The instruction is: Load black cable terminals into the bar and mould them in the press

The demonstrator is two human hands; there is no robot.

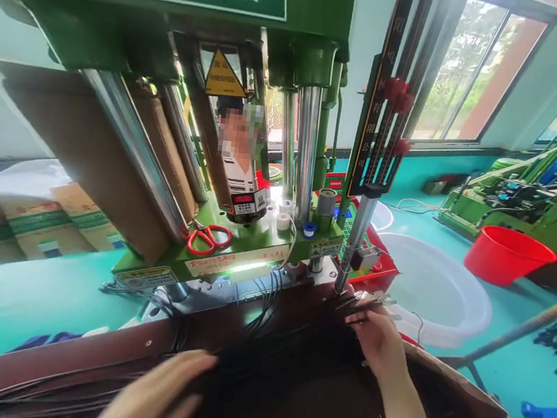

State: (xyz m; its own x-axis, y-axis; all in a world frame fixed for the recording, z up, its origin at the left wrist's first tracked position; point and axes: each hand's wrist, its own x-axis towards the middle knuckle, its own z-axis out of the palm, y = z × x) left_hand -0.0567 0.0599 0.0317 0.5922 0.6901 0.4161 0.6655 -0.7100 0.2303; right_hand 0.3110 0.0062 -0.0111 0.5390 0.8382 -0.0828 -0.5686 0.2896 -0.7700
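Observation:
My left hand (157, 393) lies flat with fingers stretched over a bundle of thin black wires (260, 368) on a dark brown board. My right hand (378, 341) reaches to the board's far right, its fingers pinched on the ends of some black wires (358, 306) near a steel post of the green press machine (234, 244). More wires run up into the machine's lit slot.
Red scissors (209, 238), white spools and a small canister sit on the machine's green base. A white basin (441, 301) and a red bucket (507, 256) stand on the teal floor at right. Cardboard boxes (30, 224) lie left. A person stands behind the machine.

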